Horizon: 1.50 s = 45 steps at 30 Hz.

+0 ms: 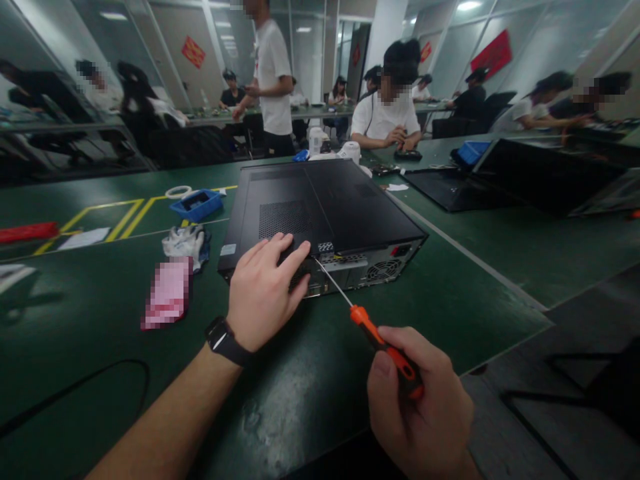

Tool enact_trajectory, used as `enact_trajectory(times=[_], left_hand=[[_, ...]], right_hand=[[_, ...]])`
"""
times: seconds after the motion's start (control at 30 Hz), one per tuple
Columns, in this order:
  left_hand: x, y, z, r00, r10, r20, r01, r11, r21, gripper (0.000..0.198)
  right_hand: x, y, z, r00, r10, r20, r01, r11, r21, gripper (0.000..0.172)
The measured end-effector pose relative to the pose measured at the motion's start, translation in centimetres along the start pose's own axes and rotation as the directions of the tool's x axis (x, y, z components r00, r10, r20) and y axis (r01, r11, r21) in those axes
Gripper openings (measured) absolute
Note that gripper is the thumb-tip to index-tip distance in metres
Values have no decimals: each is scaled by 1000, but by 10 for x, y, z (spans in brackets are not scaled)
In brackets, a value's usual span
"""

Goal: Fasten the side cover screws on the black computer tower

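A black desktop computer case (345, 193) lies flat on the green table, its rear panel with ports and a round fan grille turned toward me. My left hand (265, 290) rests spread on the near left edge of the case, fingers on the top cover and thumb by the rear panel. In my right hand (425, 400) is an orange and black screwdriver (367, 325), gripped by its handle. Its thin metal shaft points up and left, and the tip reaches the top rear edge of the case beside my left fingers. Whether it sits in a screw is too small to tell.
Left of the case lie a blue tray (197, 207), gloves (186, 243), a pink packet (169, 293) and a tape roll (179, 192). White bottles (317, 141) stand behind it. An opened black case (545, 177) is at right. A person (387, 110) works across the table.
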State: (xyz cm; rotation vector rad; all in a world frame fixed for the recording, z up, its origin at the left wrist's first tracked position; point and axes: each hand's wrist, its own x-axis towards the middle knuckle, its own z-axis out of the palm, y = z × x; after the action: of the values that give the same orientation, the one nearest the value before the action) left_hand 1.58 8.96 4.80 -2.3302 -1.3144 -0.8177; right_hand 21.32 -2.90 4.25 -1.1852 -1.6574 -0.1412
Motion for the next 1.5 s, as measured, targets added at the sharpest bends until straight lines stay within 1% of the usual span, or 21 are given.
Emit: enact_trajectory(times=[0.1,0.2,0.3,0.4,0.47,0.63,0.7,0.8,0.9,1.0,1.13,1.23,1.33,1.5], left_hand=[[0,1,-1,1000,-3,-1,3,1000,2,44],[0,1,-1,1000,-5,4,5,1000,-2,44],[0,1,-1,1000,-6,4,6,1000,-10,44],[-1,1,0,1000,-7,3,7,1000,-13,44],[-1,1,0,1000,-5,0,5,1000,-9,44],[0,1,0,1000,-4,4,4,1000,-9,44],[-1,0,0,1000,-4,8,4,1000,-10,44],[0,0,-1,1000,-2,8,2,1000,-6,44],[0,1,-1,1000,0,5,0,1000,-4,44],[1,1,-1,1000,2,6,-2,1000,0,43],[0,0,-1,1000,1,7,-1,1000,6,43],[0,0,-1,1000,-1,9,1,1000,5,44],[0,1,-1,1000,0,8,0,1000,2,44],[0,0,-1,1000,-1,5,1,1000,1,44]], right_hand=[[-1,4,-1,1000,-6,-6,6,1000,-21,23],[-1,5,-2,1000,4,6,-4,1000,2,24],[0,3,-1,1000,25,19,-26,999,45,28],[0,1,1,1000,4,4,-4,998,58,33],[-1,-1,2,1000,-8,-6,8,999,40,31],[-1,-2,0,999,48,-11,-49,997,-63,18],[0,-1,-1,999,39,-9,-39,998,-52,19],[1,0,-1,1000,9,0,-9,1000,11,27],[1,0,0,1000,15,5,-15,999,29,31],[0,-2,1,1000,14,-7,-14,1000,-9,26],[-1,-1,0,999,45,-9,-46,997,-65,18],[0,1,0,1000,14,7,-14,1000,-18,23],[1,0,1,1000,-5,-8,5,1000,20,29],[1,-1,2,1000,19,-16,-20,999,-31,23]])
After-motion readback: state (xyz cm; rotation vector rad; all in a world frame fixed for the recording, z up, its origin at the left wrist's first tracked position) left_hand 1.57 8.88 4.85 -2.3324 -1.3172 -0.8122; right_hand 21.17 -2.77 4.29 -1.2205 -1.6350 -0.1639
